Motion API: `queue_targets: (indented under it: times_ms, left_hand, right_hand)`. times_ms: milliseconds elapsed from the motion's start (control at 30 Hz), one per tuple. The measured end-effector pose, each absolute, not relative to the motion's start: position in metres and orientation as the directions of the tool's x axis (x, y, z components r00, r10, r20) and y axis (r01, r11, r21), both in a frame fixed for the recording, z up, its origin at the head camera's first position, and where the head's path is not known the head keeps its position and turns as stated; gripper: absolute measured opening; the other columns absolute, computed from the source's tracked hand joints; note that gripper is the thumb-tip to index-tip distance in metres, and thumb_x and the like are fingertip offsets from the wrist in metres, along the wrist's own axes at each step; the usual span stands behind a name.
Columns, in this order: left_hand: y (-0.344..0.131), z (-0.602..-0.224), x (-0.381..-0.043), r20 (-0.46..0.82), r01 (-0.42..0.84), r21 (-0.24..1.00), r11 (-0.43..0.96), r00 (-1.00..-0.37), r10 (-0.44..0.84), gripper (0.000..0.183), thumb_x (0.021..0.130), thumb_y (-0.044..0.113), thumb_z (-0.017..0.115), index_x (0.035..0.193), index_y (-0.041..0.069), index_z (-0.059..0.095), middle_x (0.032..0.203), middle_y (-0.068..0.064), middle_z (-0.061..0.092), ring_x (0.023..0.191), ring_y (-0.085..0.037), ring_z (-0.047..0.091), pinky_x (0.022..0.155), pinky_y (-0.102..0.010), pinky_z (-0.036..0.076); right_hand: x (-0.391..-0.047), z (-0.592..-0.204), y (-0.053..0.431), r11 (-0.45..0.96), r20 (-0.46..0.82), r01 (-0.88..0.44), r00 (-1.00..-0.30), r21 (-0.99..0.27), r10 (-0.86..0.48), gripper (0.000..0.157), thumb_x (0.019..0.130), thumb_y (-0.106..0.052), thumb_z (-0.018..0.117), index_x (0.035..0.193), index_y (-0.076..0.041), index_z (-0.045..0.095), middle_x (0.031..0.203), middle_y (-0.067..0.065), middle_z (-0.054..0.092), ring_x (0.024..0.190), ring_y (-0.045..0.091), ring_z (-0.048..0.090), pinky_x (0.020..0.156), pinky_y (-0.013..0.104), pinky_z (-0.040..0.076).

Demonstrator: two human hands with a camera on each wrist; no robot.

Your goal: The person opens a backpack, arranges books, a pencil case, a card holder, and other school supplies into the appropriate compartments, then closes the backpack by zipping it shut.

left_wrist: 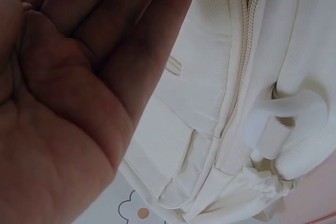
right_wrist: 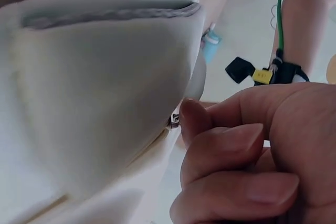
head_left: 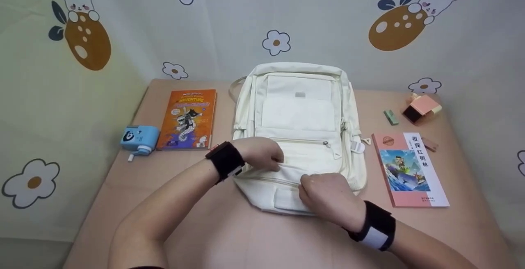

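A cream-white backpack (head_left: pixel 298 115) lies with its front up in the middle of the table. My left hand (head_left: pixel 262 153) grips the fabric of its lower front, beside the lower zipper; the left wrist view shows the palm (left_wrist: pixel 63 114) close up, with the fingertips cut off. Lower and to the right, my right hand (head_left: pixel 328 195) is curled at the lower front pocket. In the right wrist view its thumb and forefinger pinch at a small metal zipper pull (right_wrist: pixel 174 121) on the pocket seam.
An orange book (head_left: pixel 188 119) and a blue pencil sharpener (head_left: pixel 140 138) lie left of the backpack. To its right are a pink-and-white book (head_left: pixel 410 170), a small green block (head_left: pixel 391 117), a pink box-like object (head_left: pixel 422 107) and a reddish block (head_left: pixel 430 144). Patterned curtains (head_left: pixel 229 19) stand behind.
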State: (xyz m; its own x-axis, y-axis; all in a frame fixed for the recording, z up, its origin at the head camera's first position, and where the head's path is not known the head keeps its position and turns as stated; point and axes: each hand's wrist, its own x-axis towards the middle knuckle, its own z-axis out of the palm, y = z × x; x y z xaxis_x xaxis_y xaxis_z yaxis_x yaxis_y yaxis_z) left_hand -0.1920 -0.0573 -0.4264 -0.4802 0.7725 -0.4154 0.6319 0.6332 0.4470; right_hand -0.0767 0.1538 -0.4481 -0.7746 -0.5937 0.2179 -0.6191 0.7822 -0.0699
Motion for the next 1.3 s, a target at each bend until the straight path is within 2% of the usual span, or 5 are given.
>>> queue_targets:
  times_ms: [433,600,800,1033,1300]
  left_hand:
    - [-0.072,-0.431,-0.176,-0.307,0.632,0.471,0.615,-0.536,0.786,0.006,0.092,0.017,0.071,0.089,0.012,0.070,0.076,0.006,0.055,0.072,-0.013,0.051,0.070,-0.031,0.042]
    - [-0.093,-0.431,-0.168,-0.303,0.595,0.506,0.625,-0.555,0.774,0.023,0.085,0.015,0.075,0.107,0.010,0.076,0.095,0.004,0.070,0.088,-0.016,0.062,0.085,-0.034,0.051]
    - [-0.112,-0.434,-0.168,-0.280,0.621,0.503,0.602,-0.542,0.793,0.003,0.088,0.011,0.072,0.088,0.009,0.070,0.079,0.005,0.058,0.073,-0.013,0.053,0.070,-0.031,0.046]
    - [-0.106,-0.434,-0.178,-0.274,0.657,0.487,0.576,-0.512,0.814,0.016,0.098,0.009,0.062,0.081,0.010,0.059,0.072,0.004,0.047,0.069,-0.014,0.047,0.067,-0.031,0.039]
    - [-0.100,-0.432,-0.186,-0.343,0.635,0.473,0.611,-0.506,0.791,0.020,0.095,0.007,0.062,0.077,0.012,0.055,0.070,0.004,0.043,0.067,-0.013,0.045,0.065,-0.029,0.038]
  right_hand:
    - [-0.079,-0.453,0.128,0.721,0.227,-0.682,-0.688,0.120,-0.689,0.030,0.083,-0.014,0.070,0.063,-0.016,0.048,0.051,-0.004,0.041,0.040,0.013,0.042,0.031,0.034,0.029]
    - [-0.079,-0.454,0.130,0.714,0.214,-0.687,-0.683,0.133,-0.698,0.031,0.082,-0.014,0.072,0.062,-0.016,0.048,0.051,-0.004,0.040,0.039,0.012,0.040,0.030,0.034,0.030]
    - [-0.078,-0.455,0.131,0.716,0.200,-0.689,-0.690,0.113,-0.695,0.031,0.081,-0.013,0.071,0.061,-0.017,0.047,0.051,-0.005,0.039,0.039,0.012,0.039,0.030,0.033,0.030]
    - [-0.079,-0.454,0.130,0.715,0.203,-0.696,-0.693,0.063,-0.692,0.030,0.084,-0.013,0.069,0.064,-0.017,0.047,0.052,-0.006,0.039,0.041,0.013,0.041,0.032,0.033,0.029]
    - [-0.080,-0.453,0.119,0.693,0.199,-0.718,-0.671,0.067,-0.714,0.028,0.086,-0.011,0.068,0.067,-0.016,0.048,0.054,-0.004,0.044,0.043,0.015,0.046,0.033,0.034,0.031]
